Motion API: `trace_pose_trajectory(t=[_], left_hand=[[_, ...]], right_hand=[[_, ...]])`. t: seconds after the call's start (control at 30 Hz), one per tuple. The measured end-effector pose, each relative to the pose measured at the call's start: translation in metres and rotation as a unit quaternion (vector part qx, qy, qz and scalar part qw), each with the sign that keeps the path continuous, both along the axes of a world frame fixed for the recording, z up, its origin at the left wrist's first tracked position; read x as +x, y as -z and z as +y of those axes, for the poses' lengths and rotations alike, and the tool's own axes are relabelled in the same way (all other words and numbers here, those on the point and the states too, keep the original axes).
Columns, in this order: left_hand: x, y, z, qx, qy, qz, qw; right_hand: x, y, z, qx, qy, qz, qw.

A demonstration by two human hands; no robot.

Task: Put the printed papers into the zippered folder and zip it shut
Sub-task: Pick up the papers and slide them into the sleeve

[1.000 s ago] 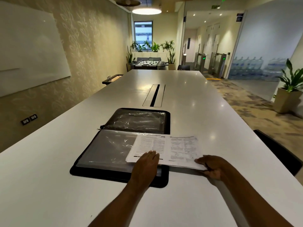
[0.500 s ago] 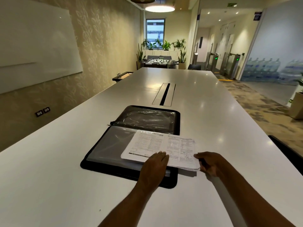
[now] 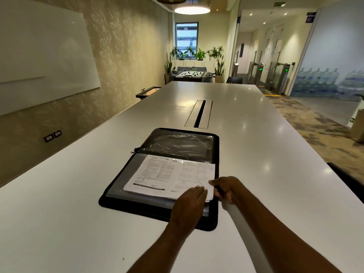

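I see the papers (image 3: pixel 169 176) lying on the near half of the open folder (image 3: pixel 153 210), left hand (image 3: pixel 189 201) pressed flat and open on them, right hand (image 3: pixel 226 189) pinching their right corner. Loading seems nearly done; next I would square them, fold it closed and zip.

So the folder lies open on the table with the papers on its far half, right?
No. In the head view the papers rest on the near half of the folder, not the far half; it does lie open on the table.
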State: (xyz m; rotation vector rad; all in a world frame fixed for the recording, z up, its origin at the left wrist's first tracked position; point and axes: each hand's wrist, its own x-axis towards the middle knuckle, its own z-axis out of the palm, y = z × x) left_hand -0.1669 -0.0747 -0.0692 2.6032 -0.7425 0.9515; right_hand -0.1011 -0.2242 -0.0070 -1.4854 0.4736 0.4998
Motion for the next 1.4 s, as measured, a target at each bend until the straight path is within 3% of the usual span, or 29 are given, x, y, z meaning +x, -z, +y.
trace_pose_trajectory(t=[0.3,0.7,0.87,0.97,1.17,1.27,1.3,1.4], left_hand=[[0.001,0.002,0.001,-0.004,0.017,-0.027,0.999],[0.006,0.006,0.001,0.001,0.040,-0.043,0.998],[-0.006,-0.007,0.001,-0.095,0.010,0.058,0.994],[-0.003,-0.017,0.011,-0.176,-0.008,0.145,0.974],[0.043,-0.045,0.069,-0.257,-0.170,0.131,0.942],[0.066,-0.049,0.120,-0.154,-0.313,0.133,0.928],[0.071,-0.047,0.138,-0.109,-0.363,0.167,0.910],[0.073,-0.036,0.171,-0.099,-0.441,0.260,0.853]], right_hand=[[0.008,0.006,0.001,-0.073,0.055,-0.054,0.994],[0.008,0.009,0.013,-0.111,0.047,-0.094,0.988],[0.013,0.007,0.002,-0.128,0.100,-0.106,0.981],[0.018,0.007,-0.005,-0.134,0.126,-0.125,0.975],[0.032,0.000,-0.002,-0.150,0.121,-0.162,0.968],[0.035,-0.001,0.005,-0.199,0.098,-0.168,0.960],[0.035,0.000,0.007,-0.219,0.082,-0.168,0.958],[0.038,0.001,0.014,-0.259,0.035,-0.185,0.947]])
